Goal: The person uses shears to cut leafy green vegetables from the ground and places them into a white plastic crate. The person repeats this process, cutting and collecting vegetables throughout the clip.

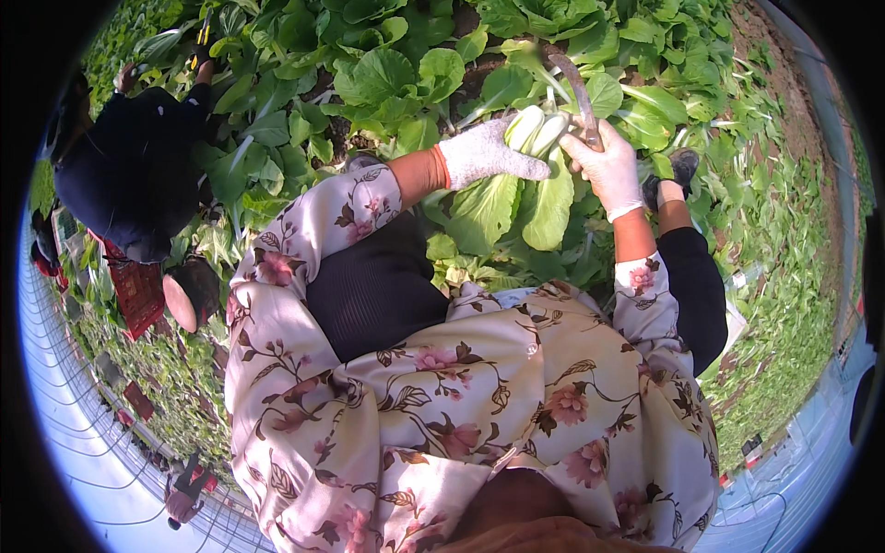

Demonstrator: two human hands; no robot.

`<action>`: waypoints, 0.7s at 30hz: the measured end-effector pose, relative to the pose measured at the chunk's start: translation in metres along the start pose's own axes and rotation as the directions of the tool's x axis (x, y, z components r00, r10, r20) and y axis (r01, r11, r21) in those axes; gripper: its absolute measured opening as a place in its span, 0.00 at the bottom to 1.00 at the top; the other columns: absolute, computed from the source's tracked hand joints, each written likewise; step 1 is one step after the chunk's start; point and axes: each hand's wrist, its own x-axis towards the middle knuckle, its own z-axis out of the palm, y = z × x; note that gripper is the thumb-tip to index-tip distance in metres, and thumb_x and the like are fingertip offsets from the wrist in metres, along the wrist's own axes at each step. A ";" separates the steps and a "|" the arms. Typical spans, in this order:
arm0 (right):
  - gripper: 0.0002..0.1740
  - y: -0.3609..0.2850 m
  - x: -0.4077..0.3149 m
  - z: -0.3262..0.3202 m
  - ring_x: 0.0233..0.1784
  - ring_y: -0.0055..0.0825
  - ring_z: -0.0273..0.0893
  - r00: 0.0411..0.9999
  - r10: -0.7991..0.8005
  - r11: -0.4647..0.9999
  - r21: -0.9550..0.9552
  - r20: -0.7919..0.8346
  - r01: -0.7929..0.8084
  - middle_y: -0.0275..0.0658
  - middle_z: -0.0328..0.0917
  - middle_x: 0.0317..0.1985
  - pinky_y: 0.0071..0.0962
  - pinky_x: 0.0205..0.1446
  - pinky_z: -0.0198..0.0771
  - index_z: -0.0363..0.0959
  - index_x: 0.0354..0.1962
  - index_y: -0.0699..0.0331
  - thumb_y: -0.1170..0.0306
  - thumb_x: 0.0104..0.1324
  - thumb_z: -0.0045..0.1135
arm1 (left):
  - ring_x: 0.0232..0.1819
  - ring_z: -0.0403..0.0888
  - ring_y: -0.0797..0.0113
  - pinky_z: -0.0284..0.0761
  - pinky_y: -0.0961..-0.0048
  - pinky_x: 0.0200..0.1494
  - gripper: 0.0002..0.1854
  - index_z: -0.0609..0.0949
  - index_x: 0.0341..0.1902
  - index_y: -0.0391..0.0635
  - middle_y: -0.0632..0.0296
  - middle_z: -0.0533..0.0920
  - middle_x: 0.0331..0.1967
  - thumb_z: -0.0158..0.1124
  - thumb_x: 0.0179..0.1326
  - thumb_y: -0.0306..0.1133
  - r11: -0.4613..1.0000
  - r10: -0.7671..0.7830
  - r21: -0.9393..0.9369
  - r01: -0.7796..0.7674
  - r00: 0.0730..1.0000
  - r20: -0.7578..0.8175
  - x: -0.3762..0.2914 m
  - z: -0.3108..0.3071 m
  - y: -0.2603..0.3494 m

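Observation:
My left hand (491, 152), in a white knit glove, is closed around the pale stalks of a leafy green cabbage plant (536, 131). Its base points away from me and its broad leaves hang towards my lap. Beside it on the right, my right hand (600, 162), in a thin whitish glove, grips a sickle-like knife (577, 86). The curved, stained blade rises from the fist and bends to the left at its tip. My right thumb and fingertips are close to the plant's stalks; whether they touch it is hard to tell.
Dense leafy greens (380, 76) grow in front of me, with cut leaves lying about. At the left a co-worker in dark clothing (131, 166) bends over the crop, near a red plastic crate (135, 283). My shoe (681, 169) rests among leaves at the right. Another person (183, 498) is farther off.

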 end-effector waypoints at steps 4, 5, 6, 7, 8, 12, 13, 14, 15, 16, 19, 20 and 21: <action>0.20 0.021 0.010 0.000 0.30 0.13 0.74 0.995 0.053 0.996 -0.072 0.088 -0.047 0.27 0.82 0.33 0.18 0.34 0.70 0.80 0.51 0.64 0.67 0.63 0.71 | 0.62 0.79 0.64 0.74 0.67 0.66 0.46 0.71 0.72 0.41 0.56 0.81 0.62 0.83 0.53 0.43 0.921 0.034 0.389 -0.027 0.999 -0.011 0.007 -0.013 -0.010; 0.20 0.026 0.014 0.002 0.30 0.14 0.74 0.993 0.053 0.994 -0.102 0.104 -0.042 0.28 0.82 0.33 0.19 0.36 0.71 0.80 0.51 0.65 0.68 0.62 0.70 | 0.63 0.79 0.63 0.74 0.66 0.66 0.45 0.71 0.73 0.41 0.54 0.80 0.64 0.82 0.54 0.43 0.853 0.032 0.521 -0.017 0.999 -0.021 0.005 -0.015 -0.008; 0.19 0.029 0.014 0.007 0.31 0.17 0.74 0.994 0.061 0.986 -0.163 0.088 -0.046 0.29 0.82 0.33 0.21 0.40 0.72 0.80 0.49 0.66 0.70 0.59 0.68 | 0.58 0.84 0.56 0.78 0.63 0.61 0.45 0.72 0.71 0.42 0.49 0.84 0.59 0.79 0.54 0.51 0.710 0.109 0.701 -0.065 0.994 -0.018 0.003 -0.018 -0.014; 0.18 0.041 0.016 0.008 0.31 0.20 0.75 0.998 0.018 0.967 -0.257 0.059 -0.002 0.34 0.82 0.31 0.24 0.41 0.74 0.81 0.44 0.67 0.68 0.56 0.67 | 0.54 0.86 0.47 0.80 0.59 0.59 0.43 0.73 0.71 0.46 0.46 0.85 0.55 0.75 0.55 0.52 0.604 0.072 0.796 -0.044 0.997 0.001 0.005 -0.021 -0.015; 0.18 0.047 0.019 0.006 0.31 0.23 0.76 0.995 0.065 0.930 -0.365 0.076 -0.033 0.36 0.82 0.30 0.26 0.42 0.74 0.81 0.42 0.67 0.67 0.56 0.66 | 0.52 0.86 0.46 0.81 0.57 0.57 0.40 0.74 0.70 0.47 0.47 0.86 0.52 0.74 0.55 0.49 0.516 0.095 0.855 -0.057 0.995 0.010 0.007 -0.025 -0.017; 0.18 0.101 0.041 -0.021 0.34 0.43 0.82 0.993 0.056 0.732 -0.671 -0.109 -0.115 0.47 0.85 0.32 0.37 0.44 0.75 0.82 0.39 0.66 0.60 0.58 0.63 | 0.49 0.87 0.45 0.82 0.52 0.53 0.31 0.78 0.64 0.50 0.49 0.87 0.48 0.72 0.54 0.42 0.155 -0.016 0.982 -0.106 0.994 0.110 0.012 -0.046 -0.036; 0.18 0.110 0.048 -0.033 0.36 0.46 0.82 0.984 0.069 0.706 -0.689 -0.164 -0.164 0.48 0.85 0.33 0.38 0.44 0.75 0.82 0.39 0.65 0.60 0.59 0.62 | 0.48 0.87 0.46 0.82 0.52 0.52 0.30 0.78 0.62 0.50 0.50 0.87 0.47 0.72 0.54 0.41 0.139 -0.043 0.988 -0.065 0.997 0.072 0.009 -0.053 -0.038; 0.19 0.115 0.047 -0.046 0.38 0.49 0.83 0.975 0.083 0.762 -0.617 -0.205 -0.194 0.48 0.85 0.34 0.40 0.46 0.76 0.83 0.40 0.64 0.58 0.60 0.62 | 0.48 0.87 0.46 0.82 0.52 0.51 0.29 0.79 0.61 0.50 0.50 0.87 0.46 0.71 0.54 0.40 0.125 -0.064 0.992 -0.035 0.997 0.043 0.010 -0.060 -0.043; 0.24 0.115 0.051 -0.054 0.42 0.49 0.84 0.982 0.115 0.715 -0.673 -0.153 -0.189 0.50 0.86 0.39 0.42 0.50 0.76 0.81 0.45 0.64 0.54 0.61 0.64 | 0.48 0.87 0.47 0.82 0.52 0.50 0.28 0.79 0.60 0.50 0.51 0.87 0.45 0.71 0.54 0.39 0.109 -0.088 0.994 0.000 0.996 0.010 0.008 -0.065 -0.046; 0.26 0.117 0.052 -0.057 0.46 0.49 0.83 0.982 0.104 0.697 -0.693 -0.157 -0.185 0.51 0.85 0.43 0.42 0.53 0.75 0.80 0.49 0.65 0.52 0.63 0.64 | 0.47 0.87 0.46 0.83 0.51 0.49 0.26 0.80 0.58 0.50 0.52 0.87 0.43 0.71 0.53 0.38 0.118 -0.102 0.993 0.026 0.995 -0.014 0.009 -0.070 -0.049; 0.32 0.119 0.060 -0.034 0.56 0.52 0.80 0.993 -0.021 0.684 -0.726 -0.113 -0.068 0.56 0.82 0.53 0.42 0.62 0.73 0.77 0.57 0.66 0.48 0.68 0.60 | 0.48 0.86 0.46 0.83 0.50 0.50 0.22 0.82 0.52 0.46 0.50 0.80 0.58 0.71 0.52 0.37 0.068 -0.038 0.998 0.004 0.999 -0.001 0.021 -0.088 -0.056; 0.33 0.121 0.068 -0.027 0.59 0.52 0.79 0.993 -0.080 0.681 -0.732 -0.088 -0.010 0.57 0.81 0.56 0.42 0.64 0.72 0.75 0.59 0.66 0.47 0.70 0.59 | 0.49 0.86 0.45 0.83 0.51 0.50 0.23 0.83 0.52 0.45 0.49 0.75 0.64 0.71 0.52 0.37 0.050 -0.087 0.997 0.053 0.995 -0.049 0.027 -0.092 -0.054; 0.32 0.143 0.080 -0.023 0.64 0.52 0.76 0.977 -0.206 0.614 -0.784 -0.050 0.089 0.58 0.79 0.58 0.42 0.69 0.70 0.74 0.63 0.66 0.50 0.73 0.54 | 0.49 0.86 0.44 0.83 0.52 0.51 0.24 0.83 0.54 0.45 0.49 0.74 0.67 0.71 0.52 0.38 0.038 -0.079 0.998 0.049 0.996 -0.045 0.034 -0.096 -0.049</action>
